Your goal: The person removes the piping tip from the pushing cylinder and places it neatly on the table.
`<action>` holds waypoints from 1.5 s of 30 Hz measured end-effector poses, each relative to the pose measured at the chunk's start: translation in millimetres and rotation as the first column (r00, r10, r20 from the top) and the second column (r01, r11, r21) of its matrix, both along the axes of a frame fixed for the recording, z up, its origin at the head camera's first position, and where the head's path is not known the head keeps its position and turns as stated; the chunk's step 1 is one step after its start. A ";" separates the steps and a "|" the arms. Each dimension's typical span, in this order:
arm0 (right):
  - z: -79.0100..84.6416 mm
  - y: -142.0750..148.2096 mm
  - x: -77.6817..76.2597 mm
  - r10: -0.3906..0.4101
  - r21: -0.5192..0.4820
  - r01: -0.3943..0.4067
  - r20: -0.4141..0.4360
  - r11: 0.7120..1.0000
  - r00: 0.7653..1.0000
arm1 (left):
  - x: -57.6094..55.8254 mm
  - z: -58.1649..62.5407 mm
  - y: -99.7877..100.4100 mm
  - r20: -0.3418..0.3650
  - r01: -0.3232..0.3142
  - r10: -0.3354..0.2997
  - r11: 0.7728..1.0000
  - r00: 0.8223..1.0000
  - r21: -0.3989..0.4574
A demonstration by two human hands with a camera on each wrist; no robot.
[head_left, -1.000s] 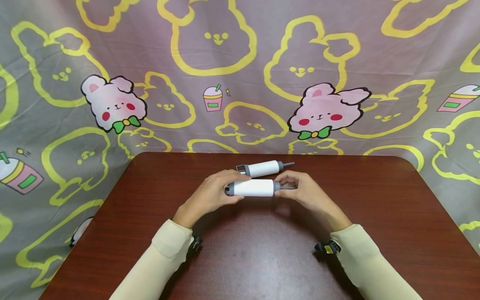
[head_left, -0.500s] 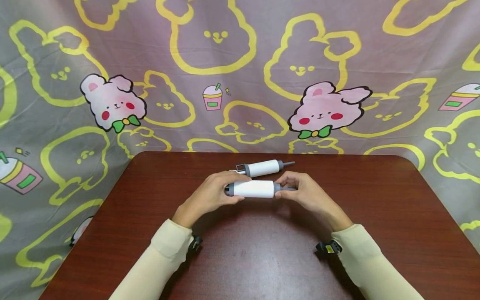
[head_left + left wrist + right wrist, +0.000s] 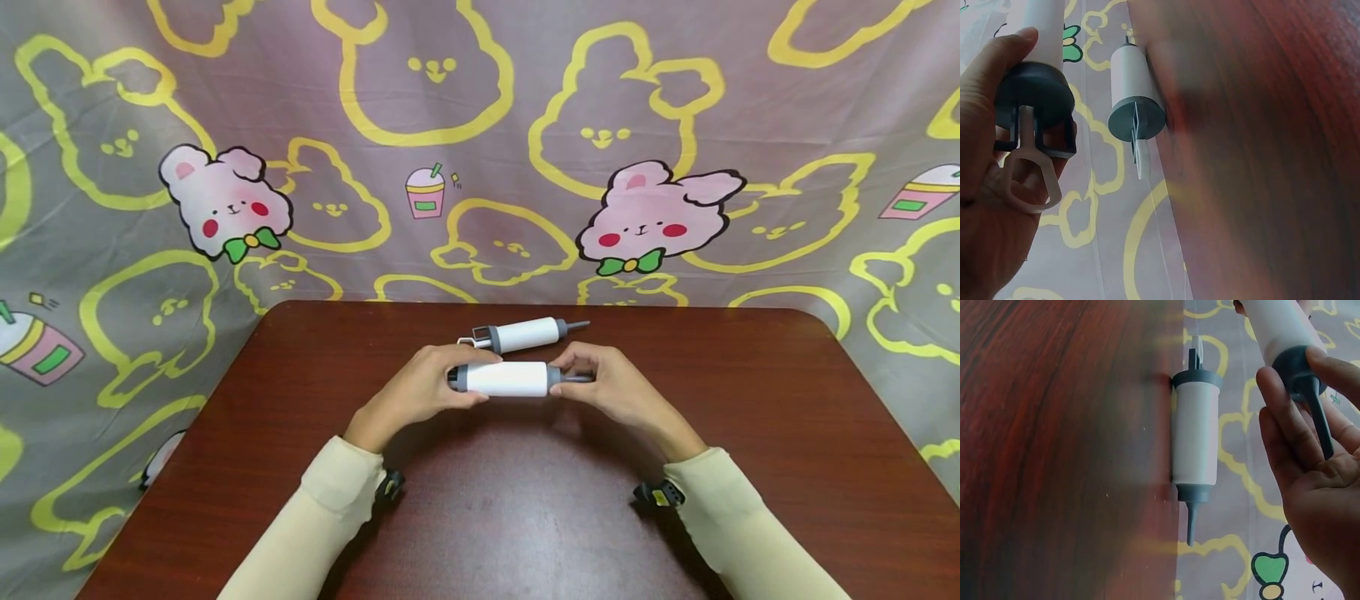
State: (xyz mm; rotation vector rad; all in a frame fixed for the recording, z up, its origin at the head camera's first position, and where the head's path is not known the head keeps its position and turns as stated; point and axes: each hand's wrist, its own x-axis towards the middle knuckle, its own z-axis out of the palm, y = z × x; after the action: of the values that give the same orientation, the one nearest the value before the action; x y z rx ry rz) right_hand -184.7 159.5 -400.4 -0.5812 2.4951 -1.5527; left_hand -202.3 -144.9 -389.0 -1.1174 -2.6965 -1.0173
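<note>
One white-and-grey pump is held mid-frame, handle end gripped by the curled left hand, nozzle end pinched by the right hand. Seemingly a two-handed holding step; the next move likely calls for level grips, clear of the second pump just above.

room before the held cylinder, the far cylinder blocking behind.
</note>
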 end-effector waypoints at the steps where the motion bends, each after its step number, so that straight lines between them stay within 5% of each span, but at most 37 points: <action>1: 0.0 -0.5 0.2 -0.003 -0.005 0.003 -0.010 1.000 1.000 | -0.4 -0.1 0.1 0.009 -0.002 0.001 1.000 1.000 0.006; 12: 0.8 -1.1 1.6 -0.011 -0.032 0.010 -0.023 0.999 1.000 | 0.4 0.0 0.3 0.035 -0.019 0.018 0.999 0.999 0.035; 26: 1.7 2.6 0.9 0.008 -0.061 -0.007 0.005 0.998 1.000 | 4.1 4.0 1.8 -0.068 -0.032 0.032 0.999 0.997 0.013; 45: 3.2 -1.8 4.3 -0.023 -0.040 0.020 -0.054 0.999 0.998 | 3.9 3.3 0.9 -0.039 -0.030 0.031 0.999 0.999 0.029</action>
State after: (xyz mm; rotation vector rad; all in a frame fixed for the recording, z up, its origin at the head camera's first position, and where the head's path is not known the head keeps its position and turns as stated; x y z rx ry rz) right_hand -180.4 157.7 -397.3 -0.6127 2.5235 -1.6189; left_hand -198.4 -143.9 -385.7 -1.0771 -2.6517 -1.0143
